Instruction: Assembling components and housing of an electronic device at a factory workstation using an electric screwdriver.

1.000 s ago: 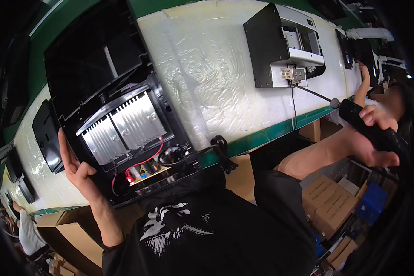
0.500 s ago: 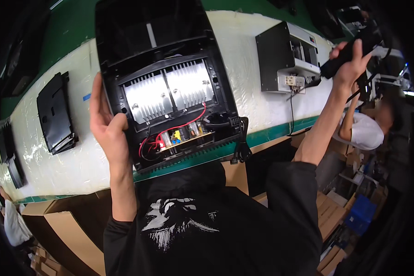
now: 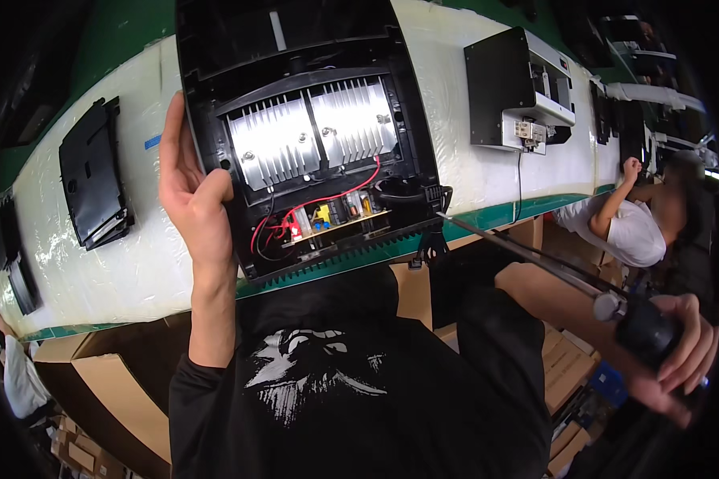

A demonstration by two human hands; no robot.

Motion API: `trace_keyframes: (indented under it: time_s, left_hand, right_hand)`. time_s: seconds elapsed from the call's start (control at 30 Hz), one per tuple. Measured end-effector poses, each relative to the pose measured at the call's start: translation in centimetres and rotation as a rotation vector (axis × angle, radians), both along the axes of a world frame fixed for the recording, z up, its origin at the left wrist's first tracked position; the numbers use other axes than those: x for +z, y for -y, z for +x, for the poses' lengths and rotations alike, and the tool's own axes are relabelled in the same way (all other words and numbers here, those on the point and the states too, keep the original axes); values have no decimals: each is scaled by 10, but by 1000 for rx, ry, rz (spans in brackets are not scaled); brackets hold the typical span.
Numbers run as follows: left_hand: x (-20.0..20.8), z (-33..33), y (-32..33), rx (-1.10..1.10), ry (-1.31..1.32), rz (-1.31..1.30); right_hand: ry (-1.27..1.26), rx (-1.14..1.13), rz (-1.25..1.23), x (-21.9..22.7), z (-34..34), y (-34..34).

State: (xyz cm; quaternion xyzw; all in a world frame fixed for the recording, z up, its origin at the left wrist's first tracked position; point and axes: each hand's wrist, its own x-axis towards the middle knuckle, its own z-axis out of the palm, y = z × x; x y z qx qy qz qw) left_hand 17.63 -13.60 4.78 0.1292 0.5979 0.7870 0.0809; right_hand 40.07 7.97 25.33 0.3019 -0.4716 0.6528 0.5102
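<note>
An open black plastic housing (image 3: 419, 120) is tilted up in front of me at the bench edge. My left hand (image 3: 196, 184) grips its left side, thumb on the rim and fingers along the outside. Inside sit two finned metal heat sinks (image 3: 272, 144), a small circuit board (image 3: 335, 227) and red wires (image 3: 339, 191). A bundled black cable (image 3: 431, 246) hangs at the lower right corner. Out at the far right, my right hand (image 3: 683, 343) is closed around the black body of a tool with a long thin rod (image 3: 527, 255). The rod's tip points toward the cable corner.
A black and silver box-shaped machine (image 3: 527, 96) stands on the film-covered bench (image 3: 447, 72). Stacked black panels (image 3: 94, 176) lie left, with more black parts (image 3: 16, 255) beyond. Cardboard boxes (image 3: 128, 407) stand below the bench. A person in white (image 3: 631, 223) is at right.
My right hand has come down from beside the machine to the lower right, bringing the tool with it. The housing appears slightly further right and higher, still in my left hand.
</note>
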Motion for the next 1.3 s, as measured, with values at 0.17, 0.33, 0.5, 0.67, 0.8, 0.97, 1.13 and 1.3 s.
trace_keyframes:
  time_s: [0.17,0.33,0.5,0.67,0.8,0.97,1.13,1.3]
  left_hand:
    - [0,1,-3,7,19,13]
    - [1,1,-2,11,-12,24]
    - [2,1,-3,0,-2,23]
    - [0,1,-4,2,12,13]
    - [-1,1,-5,7,4,-16]
    - [-1,0,-4,-2,-55,-131]
    - [-4,-2,-8,14,-88,-142]
    - [-4,-3,-11,14,-101,-155]
  right_hand:
    - [82,7,77,-26,-22,20]
    - [388,-163,190,-64,-47,41]
    - [341,-266,387,-84,-60,48]
    - [338,-295,314,-97,-66,54]
    - [393,-284,319,-102,-66,50]
    - [393,-333,294,-107,-68,48]
    - [433,-299,266,-112,-72,43]
    - [409,-303,209,-119,-77,37]
